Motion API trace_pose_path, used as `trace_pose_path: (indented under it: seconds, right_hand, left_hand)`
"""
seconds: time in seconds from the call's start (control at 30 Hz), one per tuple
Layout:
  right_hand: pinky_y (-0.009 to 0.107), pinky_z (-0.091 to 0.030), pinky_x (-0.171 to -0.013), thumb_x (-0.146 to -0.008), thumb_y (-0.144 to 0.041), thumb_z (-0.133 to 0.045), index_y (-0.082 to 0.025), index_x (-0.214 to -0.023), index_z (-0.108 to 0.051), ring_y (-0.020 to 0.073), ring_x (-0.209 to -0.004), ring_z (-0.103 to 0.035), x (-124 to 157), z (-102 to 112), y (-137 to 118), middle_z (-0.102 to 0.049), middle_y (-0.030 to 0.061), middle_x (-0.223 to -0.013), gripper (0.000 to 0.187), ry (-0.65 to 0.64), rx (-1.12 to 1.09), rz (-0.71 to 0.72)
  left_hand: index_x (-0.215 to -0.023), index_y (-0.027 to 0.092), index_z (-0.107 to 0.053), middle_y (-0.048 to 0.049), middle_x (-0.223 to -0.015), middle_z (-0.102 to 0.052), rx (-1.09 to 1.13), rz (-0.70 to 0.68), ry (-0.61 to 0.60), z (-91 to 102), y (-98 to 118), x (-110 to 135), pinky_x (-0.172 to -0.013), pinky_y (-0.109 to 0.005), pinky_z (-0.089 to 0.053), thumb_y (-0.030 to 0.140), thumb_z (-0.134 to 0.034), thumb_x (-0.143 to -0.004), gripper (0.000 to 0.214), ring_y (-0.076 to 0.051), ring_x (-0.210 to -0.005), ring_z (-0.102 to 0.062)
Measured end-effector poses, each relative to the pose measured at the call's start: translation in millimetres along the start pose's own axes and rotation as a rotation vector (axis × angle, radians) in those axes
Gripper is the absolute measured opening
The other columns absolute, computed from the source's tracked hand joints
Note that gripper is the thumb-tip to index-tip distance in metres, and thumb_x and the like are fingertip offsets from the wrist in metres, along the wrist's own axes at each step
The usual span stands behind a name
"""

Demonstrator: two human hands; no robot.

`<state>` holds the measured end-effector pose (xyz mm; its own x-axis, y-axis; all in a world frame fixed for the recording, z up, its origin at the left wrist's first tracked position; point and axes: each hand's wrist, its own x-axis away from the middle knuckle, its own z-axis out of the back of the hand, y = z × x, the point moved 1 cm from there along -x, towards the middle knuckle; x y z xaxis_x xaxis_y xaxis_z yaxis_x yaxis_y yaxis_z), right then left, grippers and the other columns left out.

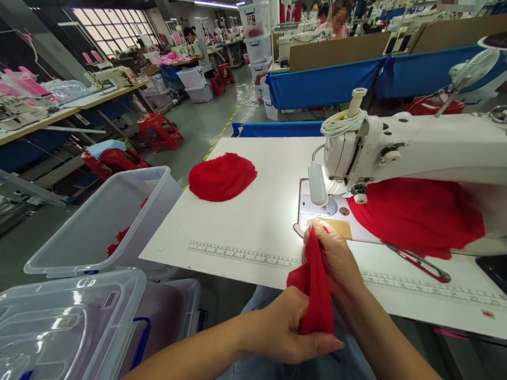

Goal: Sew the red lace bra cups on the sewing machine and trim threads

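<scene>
A folded piece of red fabric (317, 296) stretches between my two hands at the front edge of the white sewing table (252, 223). My right hand (330, 252) pinches its upper end, just in front of the needle plate. Lower down, my left hand (287, 326) grips the other end over my lap. Behind them stands a white sewing machine (410, 146) with its lamp lit. One pile of red fabric pieces (222, 177) lies on the table's left side. Another red pile (420, 214) sits under the machine arm, with metal thread snips (420, 262) beside it.
An open plastic bin (96, 222) with some red scraps stands left of the table, beside a lidded clear box (58, 327). A ruler strip (250, 255) runs along the table's front. Red stools (159, 131) and other people at machines are farther back.
</scene>
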<state>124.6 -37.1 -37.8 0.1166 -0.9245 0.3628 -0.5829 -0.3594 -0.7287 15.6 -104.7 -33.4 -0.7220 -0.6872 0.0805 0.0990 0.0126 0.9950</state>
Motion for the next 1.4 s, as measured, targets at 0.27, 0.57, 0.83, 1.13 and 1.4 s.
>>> trace_pose_path:
  seconds: [0.27,0.57,0.83,1.13,1.4]
  right_hand:
    - [0.02,-0.03,-0.036,-0.059,-0.041,-0.084,-0.021,-0.059,-0.047,0.0056,-0.038,-0.035,-9,0,6,-0.045,-0.0085,-0.047,0.042,-0.032,-0.037,-0.097]
    - [0.025,-0.044,-0.044,-0.058,-0.035,-0.084,-0.023,-0.067,-0.049,0.0117,-0.048,-0.051,-11,-1,-7,-0.055,-0.0073,-0.054,0.038,0.042,-0.025,-0.044]
    - [0.022,-0.038,-0.037,-0.061,-0.036,-0.084,-0.023,-0.064,-0.047,0.0087,-0.04,-0.044,-14,-8,-5,-0.051,-0.0081,-0.049,0.039,0.032,-0.021,-0.106]
    - [0.018,-0.033,-0.034,-0.067,-0.031,-0.081,-0.021,-0.061,-0.046,0.0047,-0.035,-0.036,-25,-11,2,-0.047,-0.0082,-0.045,0.038,-0.017,-0.11,-0.221]
    - [0.035,-0.056,-0.077,-0.079,-0.063,-0.064,-0.019,-0.102,-0.069,0.0235,-0.092,-0.068,13,-4,1,-0.073,0.0085,-0.096,0.049,-0.429,-0.281,-0.382]
  left_hand:
    - [-0.055,0.021,-0.033,0.0051,-0.05,-0.031,0.032,0.021,-0.051,-8.8,-3,-1,-0.048,-0.029,-0.025,0.044,-0.056,-0.085,0.044,-0.009,-0.048,-0.029]
    - [-0.07,0.018,-0.045,0.002,-0.068,-0.042,-0.065,0.115,0.39,9.7,-11,4,-0.059,-0.026,-0.031,0.044,-0.052,-0.091,0.034,-0.011,-0.064,-0.037]
    - [-0.058,0.021,-0.03,0.0054,-0.055,-0.027,-0.052,0.013,0.187,6.2,-7,6,-0.053,-0.029,-0.024,0.042,-0.054,-0.088,0.043,-0.009,-0.052,-0.027]
    - [-0.055,0.02,-0.038,0.0041,-0.051,-0.035,0.068,-0.005,0.066,-3.3,-4,3,-0.049,-0.029,-0.024,0.043,-0.058,-0.086,0.044,-0.009,-0.049,-0.03]
    - [-0.078,0.018,-0.065,0.0027,-0.066,-0.062,0.967,0.034,0.921,29.6,24,-10,-0.063,-0.024,-0.048,0.042,-0.084,-0.065,0.034,-0.011,-0.061,-0.057]
